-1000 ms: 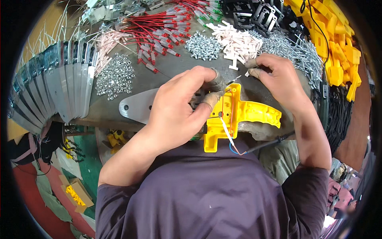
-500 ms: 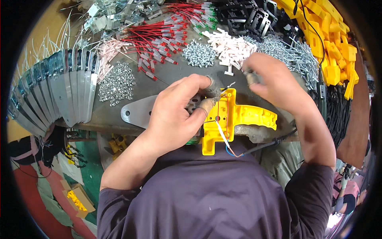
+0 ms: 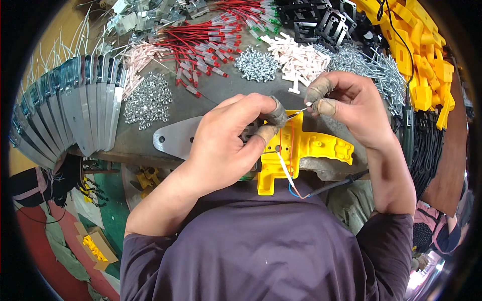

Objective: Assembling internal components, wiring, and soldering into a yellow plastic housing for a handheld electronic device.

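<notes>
My left hand [image 3: 226, 140], its thumb and forefinger in worn finger covers, pinches a twisted wire end [image 3: 296, 116] above a yellow plastic handle shell [image 3: 326, 146]. My right hand [image 3: 354, 103] is closed, thumb against forefinger, at the tip of that wire. A tiny whitish piece shows between its covered fingertips; its kind is too small to make out. The shell lies on the bench with a white-sleeved wire [image 3: 284, 164] and a thin red wire across it. Left of it, a grey metal plate [image 3: 170, 139] is partly hidden by my left hand.
Beyond my hands lie piles of white plastic pieces [image 3: 301, 60], silver nuts [image 3: 256, 64], clear beads [image 3: 147, 103], red-wired indicator lights [image 3: 203, 47] and screws [image 3: 384, 75]. Grey blades [image 3: 85, 110] fan out at left. Yellow shells [image 3: 427, 70] are heaped at right. A black cable [image 3: 341, 184] hangs at the bench edge.
My right hand has come back from beside the white pieces to the wire end, fingertips now pinched close to my left hand. My left hand has kept its pinch.
</notes>
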`<state>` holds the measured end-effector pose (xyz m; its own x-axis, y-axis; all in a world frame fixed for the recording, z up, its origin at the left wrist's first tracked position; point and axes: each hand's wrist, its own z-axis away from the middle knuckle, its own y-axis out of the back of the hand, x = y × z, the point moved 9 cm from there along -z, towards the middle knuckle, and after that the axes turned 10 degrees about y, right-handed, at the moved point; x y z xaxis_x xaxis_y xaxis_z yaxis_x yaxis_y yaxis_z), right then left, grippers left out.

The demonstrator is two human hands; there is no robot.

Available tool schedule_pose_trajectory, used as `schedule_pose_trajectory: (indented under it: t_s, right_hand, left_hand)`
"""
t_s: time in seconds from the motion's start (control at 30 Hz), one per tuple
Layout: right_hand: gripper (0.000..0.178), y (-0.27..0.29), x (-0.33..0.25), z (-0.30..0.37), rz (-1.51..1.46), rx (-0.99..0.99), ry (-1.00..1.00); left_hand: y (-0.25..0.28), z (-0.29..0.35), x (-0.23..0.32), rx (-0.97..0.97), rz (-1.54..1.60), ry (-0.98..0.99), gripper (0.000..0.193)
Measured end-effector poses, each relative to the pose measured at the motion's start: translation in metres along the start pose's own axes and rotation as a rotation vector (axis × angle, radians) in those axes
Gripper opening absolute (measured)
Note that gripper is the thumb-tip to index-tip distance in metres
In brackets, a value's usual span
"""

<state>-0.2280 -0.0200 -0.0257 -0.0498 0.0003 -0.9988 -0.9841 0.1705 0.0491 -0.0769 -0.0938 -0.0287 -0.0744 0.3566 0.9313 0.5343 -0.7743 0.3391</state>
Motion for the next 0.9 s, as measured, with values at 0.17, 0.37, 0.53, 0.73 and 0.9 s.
schedule_pose_trajectory:
  t_s: [0.17, 0.37, 0.53, 0.73, 0.9]
  right_hand:
    - [0.017, -0.010, -0.002, 0.001, -0.008, -0.009, 0.008]
    - [0.022, -0.038, -0.031, 0.003, 0.573, -0.119, 0.326]
    - [0.020, -0.043, -0.036, 0.001, 0.456, 0.041, 0.294]
    - [0.018, -0.031, -0.033, 0.003, 0.702, -0.101, 0.331]
    - [0.009, -0.009, -0.033, 0.001, 0.593, 0.133, 0.183]
  left_hand:
    - [0.001, 0.001, -0.002, 0.020, 0.010, -0.041, 0.023]
    - [0.001, 0.000, -0.003, 0.019, -0.006, 0.075, 0.026]
    - [0.003, 0.003, -0.013, 0.048, 0.128, 0.180, 0.035]
    - [-0.002, 0.000, -0.002, 0.033, 0.141, 0.060, 0.042]
    - [-0.003, 0.003, -0.012, -0.038, 0.162, 0.146, 0.049]
